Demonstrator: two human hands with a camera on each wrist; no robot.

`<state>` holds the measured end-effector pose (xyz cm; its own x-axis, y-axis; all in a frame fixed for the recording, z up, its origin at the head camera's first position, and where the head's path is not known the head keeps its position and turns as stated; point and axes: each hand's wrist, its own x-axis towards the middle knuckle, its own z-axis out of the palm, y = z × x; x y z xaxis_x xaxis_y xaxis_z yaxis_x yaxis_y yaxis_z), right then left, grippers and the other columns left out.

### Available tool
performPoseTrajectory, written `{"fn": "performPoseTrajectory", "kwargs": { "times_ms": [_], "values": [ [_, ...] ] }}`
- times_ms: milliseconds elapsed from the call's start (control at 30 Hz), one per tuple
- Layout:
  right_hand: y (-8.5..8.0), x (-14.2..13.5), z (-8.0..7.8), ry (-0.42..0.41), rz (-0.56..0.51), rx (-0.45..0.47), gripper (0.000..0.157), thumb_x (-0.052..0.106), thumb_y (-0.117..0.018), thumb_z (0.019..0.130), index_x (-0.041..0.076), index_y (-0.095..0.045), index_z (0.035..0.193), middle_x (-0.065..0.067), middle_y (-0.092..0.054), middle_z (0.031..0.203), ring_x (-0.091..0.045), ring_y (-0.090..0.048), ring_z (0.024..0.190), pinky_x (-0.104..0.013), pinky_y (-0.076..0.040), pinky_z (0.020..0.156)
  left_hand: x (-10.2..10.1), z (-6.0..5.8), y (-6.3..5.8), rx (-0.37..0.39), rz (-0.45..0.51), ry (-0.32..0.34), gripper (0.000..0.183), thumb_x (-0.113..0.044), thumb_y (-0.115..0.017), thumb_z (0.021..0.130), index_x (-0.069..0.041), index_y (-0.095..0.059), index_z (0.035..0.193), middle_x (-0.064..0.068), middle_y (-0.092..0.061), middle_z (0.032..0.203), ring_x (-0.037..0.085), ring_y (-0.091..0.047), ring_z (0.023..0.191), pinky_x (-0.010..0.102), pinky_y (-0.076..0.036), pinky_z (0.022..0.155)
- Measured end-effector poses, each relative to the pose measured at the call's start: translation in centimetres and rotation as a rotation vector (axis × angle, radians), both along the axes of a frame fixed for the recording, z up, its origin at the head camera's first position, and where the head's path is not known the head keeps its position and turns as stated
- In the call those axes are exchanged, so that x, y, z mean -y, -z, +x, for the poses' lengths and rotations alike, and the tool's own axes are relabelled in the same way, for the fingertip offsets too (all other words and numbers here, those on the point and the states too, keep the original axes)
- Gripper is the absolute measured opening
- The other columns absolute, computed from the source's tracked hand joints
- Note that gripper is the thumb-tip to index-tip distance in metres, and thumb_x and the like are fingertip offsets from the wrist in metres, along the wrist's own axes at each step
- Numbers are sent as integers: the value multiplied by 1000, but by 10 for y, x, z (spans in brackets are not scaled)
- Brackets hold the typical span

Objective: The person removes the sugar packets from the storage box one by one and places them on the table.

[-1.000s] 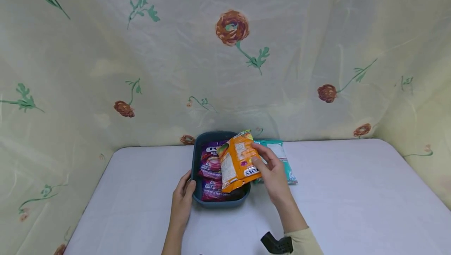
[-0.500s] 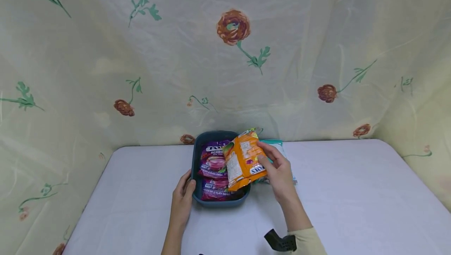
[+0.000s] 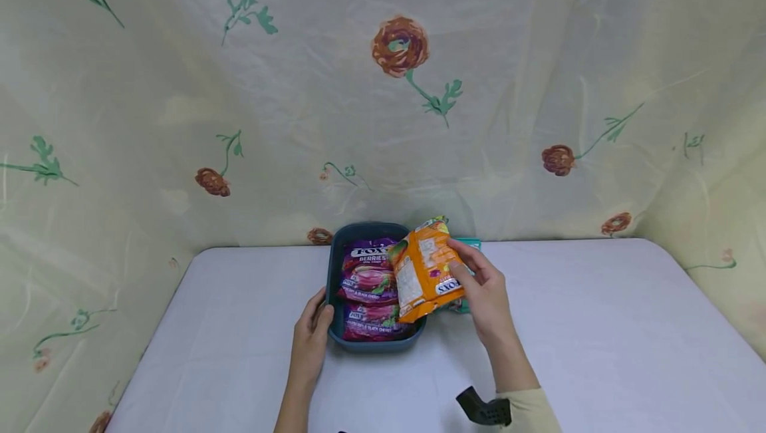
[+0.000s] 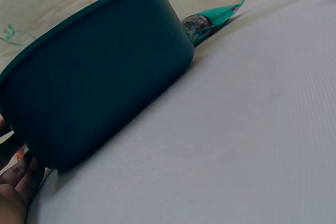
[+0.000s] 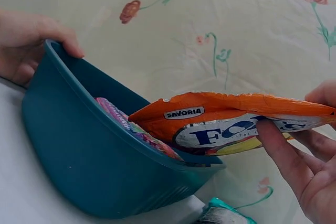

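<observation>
My right hand (image 3: 486, 290) pinches an orange Fox's candy bag (image 3: 426, 270) by its right side, thumb on one face. The bag overlaps the right rim of a dark teal basin (image 3: 377, 348) in the head view, and the right wrist view has it above that rim. Inside the basin lie two purple Fox's berries candy bags (image 3: 368, 270), one behind the other. At the basin's left wall my left hand (image 3: 312, 326) grips the side, thumb near the rim. Partly hidden behind the orange bag and my right hand is a teal candy bag (image 4: 210, 22), lying on the table.
A white-covered table (image 3: 586, 326) carries the basin near its back edge. Behind and at both sides hangs a flowered curtain (image 3: 287, 100), close to the basin's far end. A black strap-like device (image 3: 483, 408) sits at my right sleeve (image 3: 528, 410).
My right hand has moved right with the orange candy bag, uncovering more of the purple bags and covering more of the teal one. My left hand stays on the basin.
</observation>
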<state>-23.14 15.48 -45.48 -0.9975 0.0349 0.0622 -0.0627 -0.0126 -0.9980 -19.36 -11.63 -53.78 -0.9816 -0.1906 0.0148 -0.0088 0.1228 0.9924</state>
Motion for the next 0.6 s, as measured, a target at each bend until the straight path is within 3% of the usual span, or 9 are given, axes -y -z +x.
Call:
{"fn": "performPoseTrajectory", "kwargs": {
  "times_ms": [600],
  "values": [
    [-2, -11, -1, 56, 13, 10, 40, 30, -54, 96, 20, -51, 135, -5, -50, 139, -13, -54, 110, -14, -52, 87, 0, 0, -1, -1, -5, -8, 44, -30, -47, 99, -16, -43, 141, 8, -45, 145, 25, -45, 133, 42, -36, 111]
  ]
}}
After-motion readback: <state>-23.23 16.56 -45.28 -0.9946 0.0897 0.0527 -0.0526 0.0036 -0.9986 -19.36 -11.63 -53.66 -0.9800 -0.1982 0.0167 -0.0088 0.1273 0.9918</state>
